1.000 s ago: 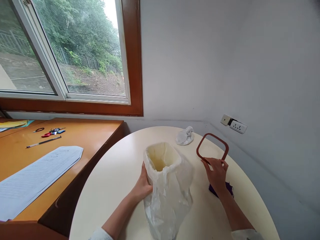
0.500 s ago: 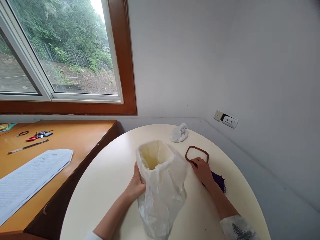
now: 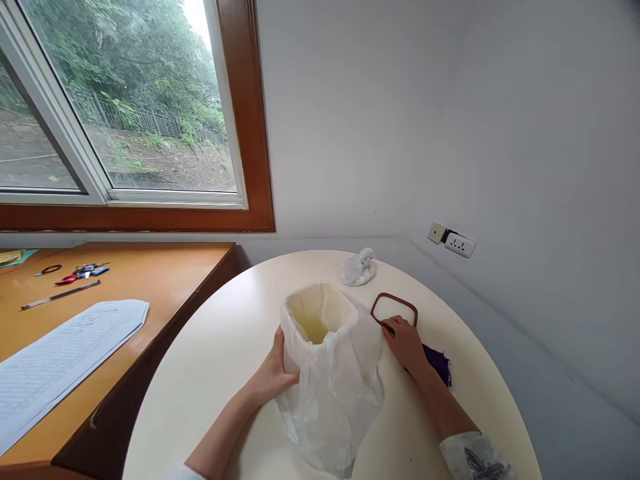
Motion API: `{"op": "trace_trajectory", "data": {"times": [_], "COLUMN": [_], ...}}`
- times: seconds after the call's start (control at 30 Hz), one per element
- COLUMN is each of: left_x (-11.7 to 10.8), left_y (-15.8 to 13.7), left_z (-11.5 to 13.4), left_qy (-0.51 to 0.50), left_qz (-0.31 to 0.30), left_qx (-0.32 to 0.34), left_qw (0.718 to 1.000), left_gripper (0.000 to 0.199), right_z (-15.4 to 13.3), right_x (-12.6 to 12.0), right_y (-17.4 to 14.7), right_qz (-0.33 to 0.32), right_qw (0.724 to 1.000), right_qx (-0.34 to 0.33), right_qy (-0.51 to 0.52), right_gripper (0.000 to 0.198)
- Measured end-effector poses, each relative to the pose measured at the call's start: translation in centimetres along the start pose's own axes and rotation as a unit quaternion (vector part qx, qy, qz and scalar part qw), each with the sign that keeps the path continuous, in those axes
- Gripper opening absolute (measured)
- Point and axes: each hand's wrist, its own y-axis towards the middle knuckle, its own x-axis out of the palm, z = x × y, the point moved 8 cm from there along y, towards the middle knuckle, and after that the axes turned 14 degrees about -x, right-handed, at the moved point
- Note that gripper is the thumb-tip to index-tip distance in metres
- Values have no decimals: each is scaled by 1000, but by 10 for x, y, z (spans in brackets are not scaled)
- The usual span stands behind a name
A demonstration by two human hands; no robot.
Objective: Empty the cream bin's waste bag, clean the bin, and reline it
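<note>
In the middle of the round table stands a small trash bin, its yellowish inside (image 3: 315, 327) showing through the opening. A white plastic bag (image 3: 335, 393) is folded over its rim and hangs loosely down the outside. My left hand (image 3: 275, 370) grips the bin's left side through the bag, thumb and fingers spread around it. To the right, my right hand (image 3: 404, 341) has its fingers closed on the near edge of a brown rounded-rectangular ring (image 3: 416, 311), which lies on the table. Dark purple cloth (image 3: 438, 364) lies partly under my right wrist.
A knotted white plastic bag (image 3: 359, 268) sits at the far edge of the round table (image 3: 225, 320). On the wooden desk (image 3: 165, 280) to the left are papers (image 3: 75, 360), a pen (image 3: 60, 295) and keys (image 3: 83, 271). A wall with a socket (image 3: 460, 244) stands behind.
My left hand and the bagged bin have shifted a little to the right, closer to my right hand. My right hand and the brown ring stay where they were.
</note>
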Motion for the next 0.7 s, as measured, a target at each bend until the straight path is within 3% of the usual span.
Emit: {"op": "trace_trajectory", "data": {"times": [0.7], "left_x": [1], "left_y": [1], "left_z": [-1], "left_qy": [-16], "left_qz": [-12], "left_qx": [14], "left_qw": [1000], "left_gripper": [99], "right_z": [-2], "right_x": [-2], "right_y": [-1], "right_qz": [-5], "right_qw": [1000], "right_qx": [1], "right_qy": [-2], "right_gripper": [26]}}
